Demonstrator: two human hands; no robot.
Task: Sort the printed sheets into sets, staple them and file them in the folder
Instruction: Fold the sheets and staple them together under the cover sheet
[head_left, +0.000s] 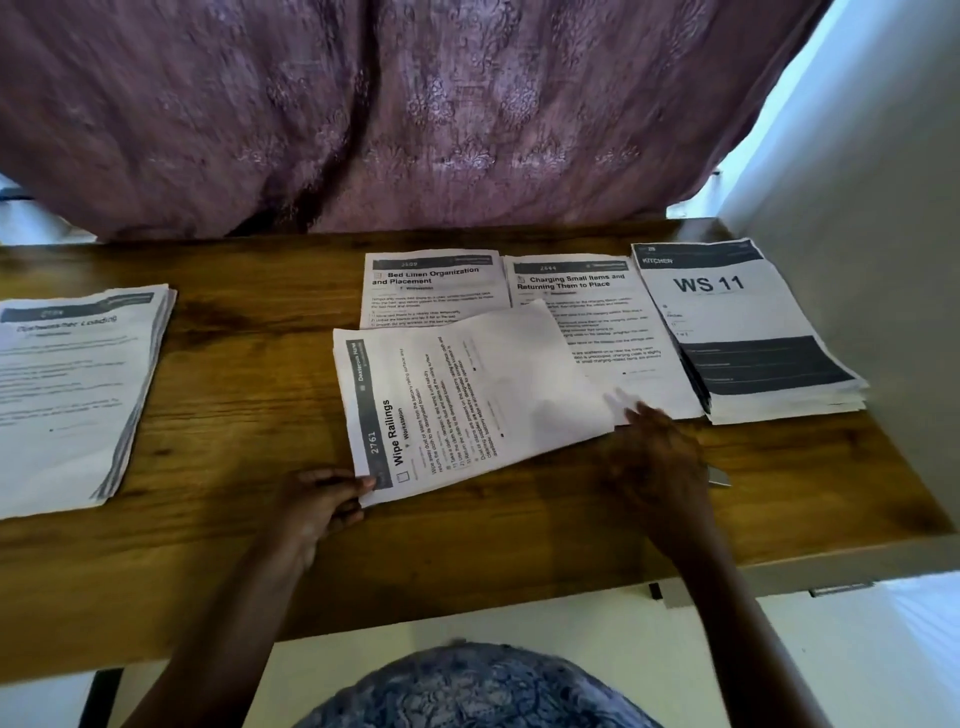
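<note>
Head view. Mid-sort by the look of the layout; nothing visibly stapled, no folder or stapler clearly in sight.

Landmark: Wipe Railings sheet (467, 405), turned sideways, flat on wooden table (249, 374), far edge overlapping two other sheets.
- Left hand (322, 504) at its near-left corner, fingertips pinching that corner.
- Right hand (660, 452) at its near-right corner, motion-blurred; cannot tell whether pinching, pressing or just touching.
- Behind it, partly covered: Bed Linen sheet (436, 286).
- Behind-right of it, also partly covered: Charging Small Items sheet (587, 291).
- Further right of it: thick WS 11 stack (748, 332).
- Well to its left: Dishwasher Loading stack (72, 384), edges fanned, cut off by frame.
- Just right of its near-right corner, beyond right hand: small grey object (719, 477), too small to identify.

Risks, judgement only:
- Could drag both covered sheets along if slid rather than lifted, since it rests on both; skewed piles.
- Could crease or tear at the pinched corner if pulled against a pressing right hand.
- Could land on the wrong set: sideways print, near-identical dark headers.
- Could knock WS 11 stack askew with a sweeping right arm.
- Fanned left stack likely to shed sheets if bumped.
</note>
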